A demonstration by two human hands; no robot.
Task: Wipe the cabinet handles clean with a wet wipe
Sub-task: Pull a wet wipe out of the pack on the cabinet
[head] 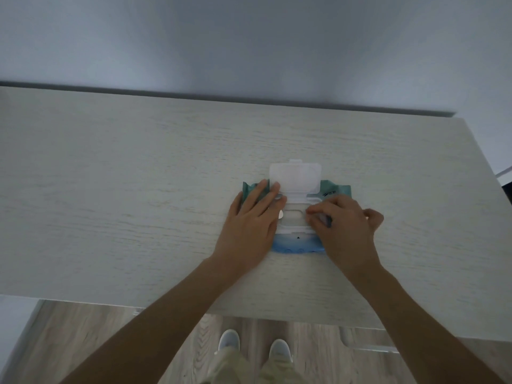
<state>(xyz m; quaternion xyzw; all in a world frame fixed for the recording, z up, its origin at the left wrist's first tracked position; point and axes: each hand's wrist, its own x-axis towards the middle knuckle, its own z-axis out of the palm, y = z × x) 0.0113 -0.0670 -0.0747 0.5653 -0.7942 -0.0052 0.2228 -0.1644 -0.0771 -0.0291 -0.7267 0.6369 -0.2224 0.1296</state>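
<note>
Left forearm (166, 314) comes in bare from 7 o'clock, angled toward 1 o'clock, wrist straight. Left hand (250, 225) lies palm down and flat, fingers (260, 195) straight and close together, pointing to 1 o'clock, thumb along its right side. Right forearm (415, 314) comes in bare from 5 o'clock, angled toward 11 o'clock. Right hand (346, 231) sits at 3 o'clock of the left, near but apart, knuckles up, fingers curled, with thumb and forefinger fingertips (311, 214) drawn together, aimed at 9 o'clock. Whether they pinch anything: cannot tell.
</note>
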